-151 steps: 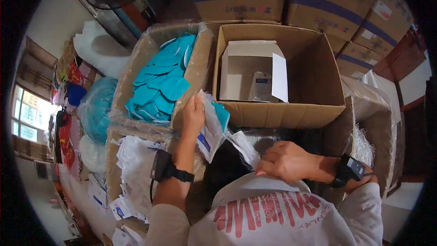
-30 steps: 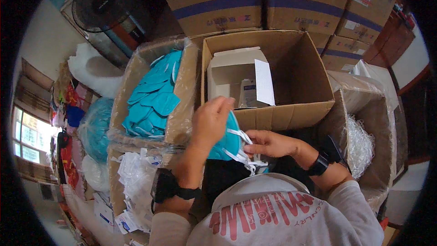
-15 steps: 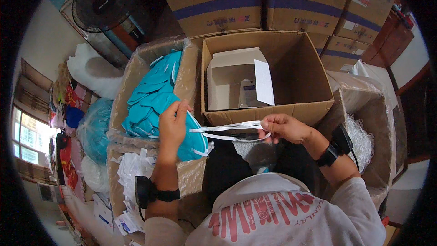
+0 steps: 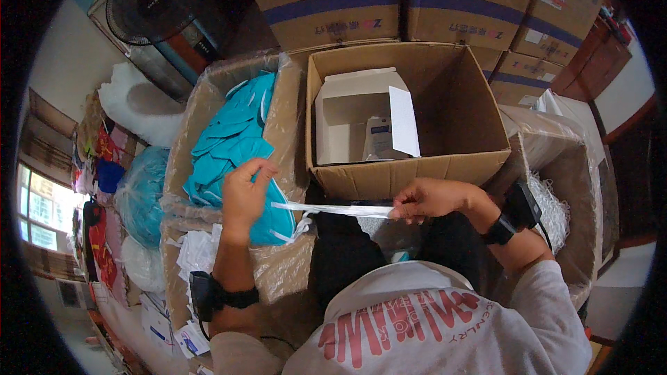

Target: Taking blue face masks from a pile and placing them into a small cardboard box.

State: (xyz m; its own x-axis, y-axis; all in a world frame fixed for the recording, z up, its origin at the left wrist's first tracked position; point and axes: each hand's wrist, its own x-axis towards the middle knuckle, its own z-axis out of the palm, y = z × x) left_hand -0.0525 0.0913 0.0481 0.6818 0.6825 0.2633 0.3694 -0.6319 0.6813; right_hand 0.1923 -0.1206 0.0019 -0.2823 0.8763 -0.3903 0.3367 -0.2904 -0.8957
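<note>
My left hand (image 4: 244, 200) is closed on the edge of a teal face mask (image 4: 272, 226), with its thumb on top. White straps (image 4: 333, 209) run from the mask to my right hand (image 4: 434, 199), whose fingertips pinch their far end. They are stretched nearly straight above my lap. A short loose loop of white strap hangs at the mask's lower right edge. Behind my left hand, a heap of teal masks (image 4: 233, 125) fills a plastic-lined carton (image 4: 288, 121). Whether the left hand holds more than one mask cannot be made out.
Ahead stands an open cardboard box (image 4: 410, 173) containing a smaller white box (image 4: 354, 87). White strap material (image 4: 549, 212) lies in a lined carton (image 4: 587, 236) at right. White packets (image 4: 198, 253) sit at left. Stacked sealed cartons (image 4: 462, 14) and a fan (image 4: 153, 3) are behind.
My left hand has shifted left with the mask. The straps, spread apart before, are now drawn together and tauter, and my right hand has turned slightly, its fingers lower.
</note>
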